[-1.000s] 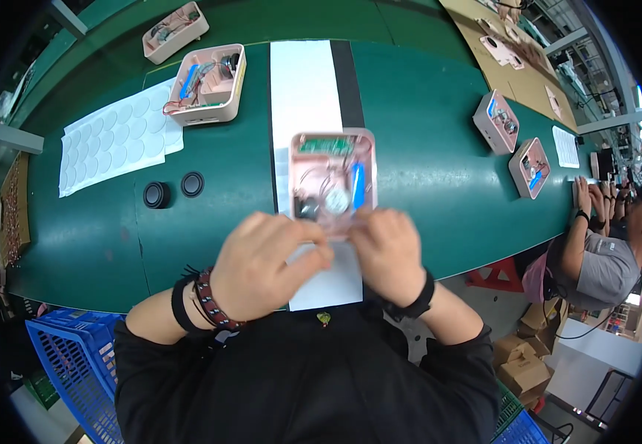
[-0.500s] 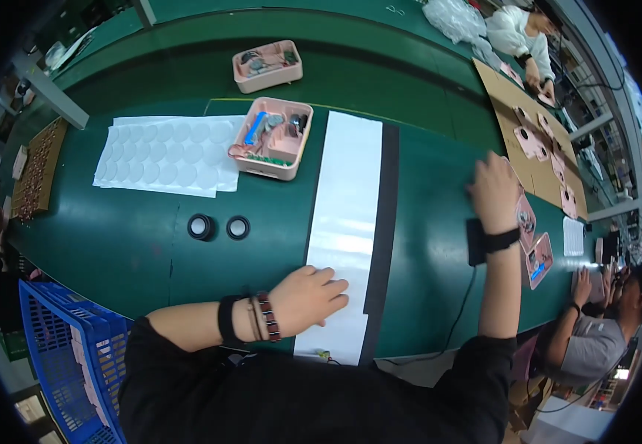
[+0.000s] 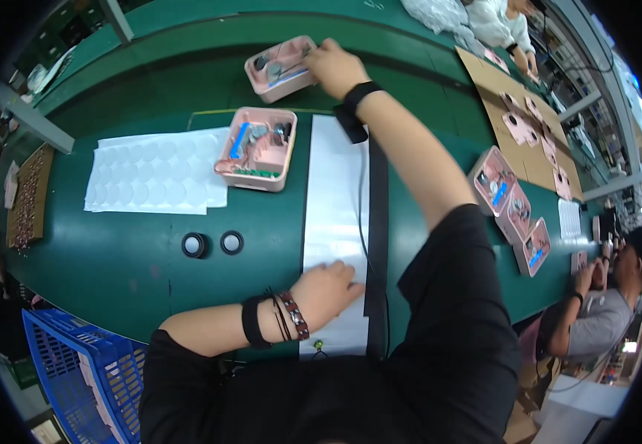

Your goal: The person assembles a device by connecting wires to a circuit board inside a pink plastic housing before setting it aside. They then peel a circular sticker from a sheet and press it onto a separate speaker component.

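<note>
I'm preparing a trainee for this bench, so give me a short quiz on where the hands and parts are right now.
1. Multiple choice: which of the wearer's hands is at the far pink box?
A) the left
B) the right
C) neither

2. True or false: the left hand is lifting a pink box off the table.

3. Fill in the number: ___ round black parts with pale tops lie to the left of the white strip.

Key:
1. B: the right hand is at that box's right end.
2. False: it lies over the white strip, away from every pink box.
3. Two.
</note>
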Action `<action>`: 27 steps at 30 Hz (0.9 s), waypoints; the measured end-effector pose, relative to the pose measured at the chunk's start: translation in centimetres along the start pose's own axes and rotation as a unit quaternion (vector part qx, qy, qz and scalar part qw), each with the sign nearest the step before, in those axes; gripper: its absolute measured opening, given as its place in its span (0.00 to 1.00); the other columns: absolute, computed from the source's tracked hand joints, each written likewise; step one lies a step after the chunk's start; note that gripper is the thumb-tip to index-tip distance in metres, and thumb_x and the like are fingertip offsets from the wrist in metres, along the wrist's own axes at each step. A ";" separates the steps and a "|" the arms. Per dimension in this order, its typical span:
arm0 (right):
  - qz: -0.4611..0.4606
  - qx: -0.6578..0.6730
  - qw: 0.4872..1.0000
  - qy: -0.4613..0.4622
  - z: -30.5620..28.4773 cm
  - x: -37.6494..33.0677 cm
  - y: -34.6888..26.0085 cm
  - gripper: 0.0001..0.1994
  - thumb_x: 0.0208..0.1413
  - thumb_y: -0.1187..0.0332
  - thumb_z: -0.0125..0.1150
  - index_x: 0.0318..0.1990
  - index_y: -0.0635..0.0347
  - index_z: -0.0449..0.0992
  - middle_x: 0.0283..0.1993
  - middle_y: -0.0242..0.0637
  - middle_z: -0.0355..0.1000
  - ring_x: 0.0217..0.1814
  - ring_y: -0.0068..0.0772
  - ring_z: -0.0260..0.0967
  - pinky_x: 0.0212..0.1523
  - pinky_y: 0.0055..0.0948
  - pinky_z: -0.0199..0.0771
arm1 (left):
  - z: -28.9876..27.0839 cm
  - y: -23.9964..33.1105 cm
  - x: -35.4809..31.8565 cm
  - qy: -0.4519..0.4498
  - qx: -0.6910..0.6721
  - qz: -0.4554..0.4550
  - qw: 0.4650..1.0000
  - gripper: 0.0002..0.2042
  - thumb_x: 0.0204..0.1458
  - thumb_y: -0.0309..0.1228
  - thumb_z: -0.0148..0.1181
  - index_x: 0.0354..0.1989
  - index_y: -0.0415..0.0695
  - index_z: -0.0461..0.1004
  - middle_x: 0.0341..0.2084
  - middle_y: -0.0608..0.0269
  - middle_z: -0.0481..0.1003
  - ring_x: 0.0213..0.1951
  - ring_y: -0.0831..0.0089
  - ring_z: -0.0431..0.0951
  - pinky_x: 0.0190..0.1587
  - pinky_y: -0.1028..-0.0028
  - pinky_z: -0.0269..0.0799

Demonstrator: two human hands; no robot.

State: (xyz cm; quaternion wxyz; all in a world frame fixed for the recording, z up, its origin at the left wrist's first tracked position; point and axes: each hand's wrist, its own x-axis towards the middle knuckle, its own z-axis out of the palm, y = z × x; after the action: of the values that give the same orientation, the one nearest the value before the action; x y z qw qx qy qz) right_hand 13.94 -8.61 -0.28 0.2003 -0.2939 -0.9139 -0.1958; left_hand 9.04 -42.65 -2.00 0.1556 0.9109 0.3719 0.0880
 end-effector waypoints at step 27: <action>0.147 0.375 0.908 -0.117 -18.3 -31.2 -17.8 0.12 0.40 0.74 0.69 0.30 0.62 0.69 0.33 0.38 0.65 0.35 0.40 0.68 0.33 0.34 0.70 | 0.7 0.9 -2.0 0.013 0.021 0.023 0.999 0.23 0.34 0.31 0.70 0.41 0.36 0.71 0.54 0.59 0.68 0.56 0.62 0.68 0.52 0.70 0.72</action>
State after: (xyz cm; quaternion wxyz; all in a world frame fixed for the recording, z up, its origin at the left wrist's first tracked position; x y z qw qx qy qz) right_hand 30.92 -44.99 -4.14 0.2135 -0.3491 -0.8832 0.2291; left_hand 8.44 -44.82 -2.42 0.1298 0.9209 0.3549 0.0956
